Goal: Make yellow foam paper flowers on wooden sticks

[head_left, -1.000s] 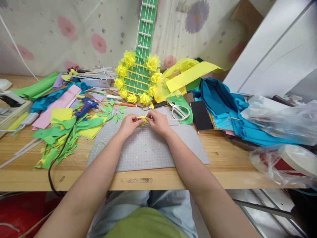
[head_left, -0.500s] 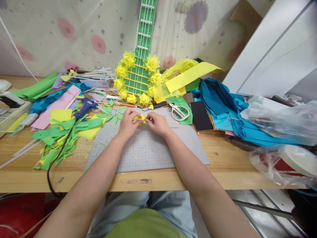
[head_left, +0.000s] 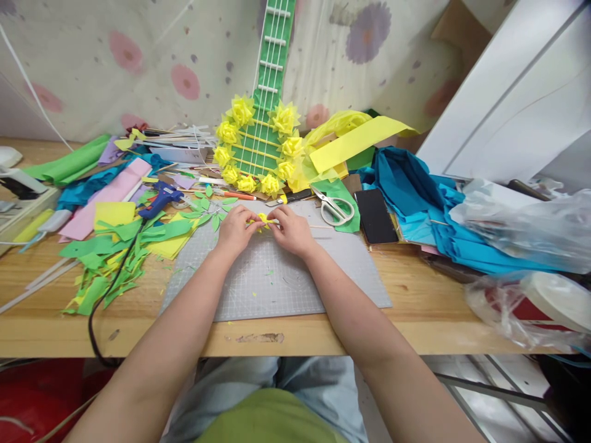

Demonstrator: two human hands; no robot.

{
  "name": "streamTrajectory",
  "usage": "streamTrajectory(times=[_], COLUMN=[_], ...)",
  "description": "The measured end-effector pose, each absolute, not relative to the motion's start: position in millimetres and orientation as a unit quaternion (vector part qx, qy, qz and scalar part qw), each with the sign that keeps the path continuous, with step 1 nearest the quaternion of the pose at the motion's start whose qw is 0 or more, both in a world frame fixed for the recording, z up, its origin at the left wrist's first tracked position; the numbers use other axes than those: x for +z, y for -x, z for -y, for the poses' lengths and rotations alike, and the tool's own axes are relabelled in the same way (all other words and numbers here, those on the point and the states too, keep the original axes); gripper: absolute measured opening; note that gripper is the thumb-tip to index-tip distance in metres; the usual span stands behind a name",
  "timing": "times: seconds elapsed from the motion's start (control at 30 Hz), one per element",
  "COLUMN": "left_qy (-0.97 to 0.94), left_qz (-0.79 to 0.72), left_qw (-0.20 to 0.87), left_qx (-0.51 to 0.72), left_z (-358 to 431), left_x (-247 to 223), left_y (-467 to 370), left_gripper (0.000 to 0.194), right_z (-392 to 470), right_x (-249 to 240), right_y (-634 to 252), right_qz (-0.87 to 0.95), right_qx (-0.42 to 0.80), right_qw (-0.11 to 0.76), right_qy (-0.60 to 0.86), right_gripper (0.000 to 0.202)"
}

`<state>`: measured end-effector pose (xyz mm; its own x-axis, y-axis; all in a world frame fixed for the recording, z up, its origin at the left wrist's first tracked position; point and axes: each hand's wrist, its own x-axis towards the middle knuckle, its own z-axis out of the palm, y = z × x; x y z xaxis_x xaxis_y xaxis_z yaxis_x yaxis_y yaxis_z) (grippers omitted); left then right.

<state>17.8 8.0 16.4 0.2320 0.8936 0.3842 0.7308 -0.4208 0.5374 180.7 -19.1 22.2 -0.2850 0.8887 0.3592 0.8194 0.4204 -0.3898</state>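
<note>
A: What's on the left side of the desk [head_left: 415, 320]?
B: A blue glue gun [head_left: 162, 198], with paper scraps [head_left: 98, 289] close by. Then some green paper leaves [head_left: 215, 221] near the top of the gray mat [head_left: 277, 289]

A: And the left hand [head_left: 234, 232]?
B: Its fingers are pinching the left side of a little yellow paper piece [head_left: 264, 219]. That piece is between the 2 hands, over the mat, in front of the green guitar [head_left: 261, 115] with yellow flowers [head_left: 269, 184]

A: What about the right hand [head_left: 293, 232]?
B: Its fingers pinch the other side. I think this is the shaping step, where paper gets squeezed and bent. It's too small to see the folds

A: Does that hand hold the thin stick [head_left: 321, 227] beside it?
B: I can't tell

A: So what does the next move need?
B: Soft, steady fingers, I guess. 1 hand should keep the paper from slipping while the other tucks it. It could rip if pulled hard. The scissors [head_left: 337, 212] and the phone [head_left: 376, 215] on the right aren't being touched
</note>
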Motion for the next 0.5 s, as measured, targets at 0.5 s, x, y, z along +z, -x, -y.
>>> streamTrajectory(times=[0.5], left_qy=[-0.763], left_qz=[-0.538], left_qw=[0.155], left_qx=[0.325], left_z=[-9.6], left_x=[13.5], left_y=[-18.1], left_gripper=[0.023], right_z=[14.9], right_x=[20.3], right_y=[-175.5], right_qz=[0.802], right_qx=[0.063], right_qw=[0.249], right_qy=[0.54], right_gripper=[0.014])
